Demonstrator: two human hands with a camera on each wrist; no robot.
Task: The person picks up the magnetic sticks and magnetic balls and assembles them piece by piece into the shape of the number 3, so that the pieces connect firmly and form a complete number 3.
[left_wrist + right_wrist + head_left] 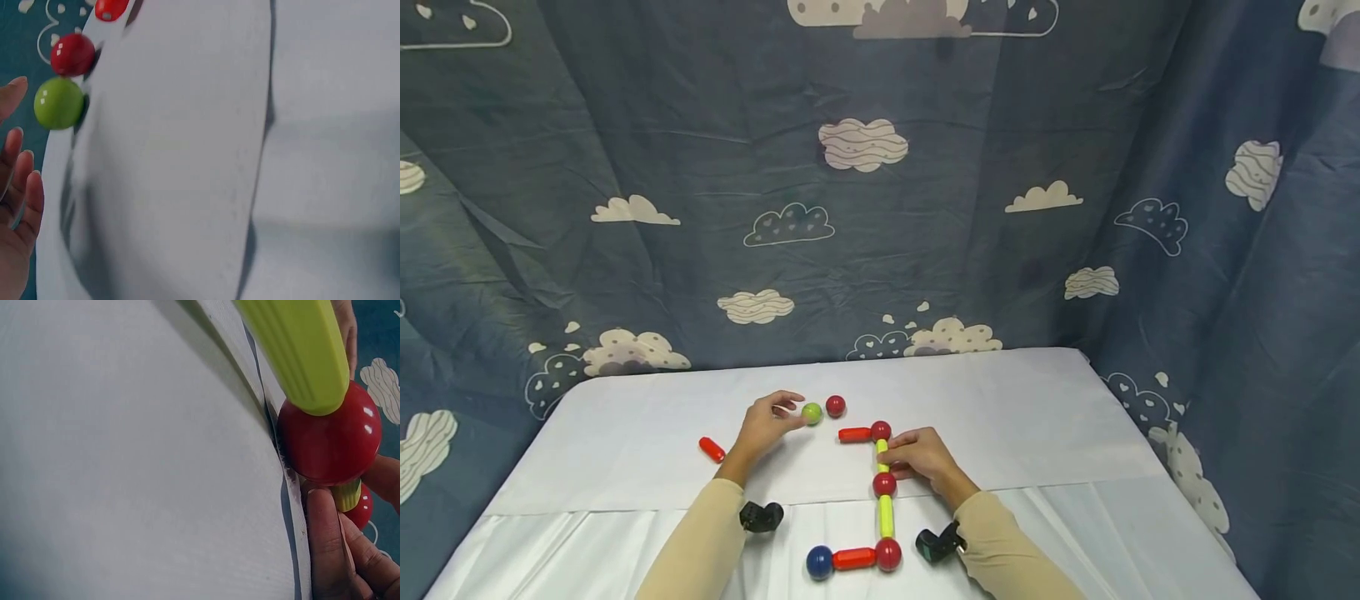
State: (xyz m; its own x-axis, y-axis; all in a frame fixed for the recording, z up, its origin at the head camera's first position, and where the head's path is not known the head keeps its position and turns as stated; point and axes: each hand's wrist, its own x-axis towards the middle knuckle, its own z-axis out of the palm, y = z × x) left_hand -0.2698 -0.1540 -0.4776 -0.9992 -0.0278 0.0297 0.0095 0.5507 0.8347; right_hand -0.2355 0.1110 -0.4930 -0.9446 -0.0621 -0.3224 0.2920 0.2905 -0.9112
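Observation:
My left hand (766, 423) is beside a green ball (812, 413), its fingers loosely bent. In the left wrist view the green ball (59, 103) shows apart from the fingers. A loose red ball (835, 406) lies just right of it. My right hand (927, 457) pinches the upper yellow-green rod (882, 447), partly hidden by the fingers. This rod joins a far red ball (881, 430) to a middle red ball (884, 483). A second yellow-green rod (886, 517) runs to a near red ball (888, 554). One red rod (854, 434) extends left from the far ball.
At the near end, another red rod (854, 558) links the near ball to a blue ball (819, 562). A loose red rod (712, 450) lies left of my left forearm. White cloth (1015, 408) covers the table, and a cloud-patterned curtain (925, 250) hangs behind.

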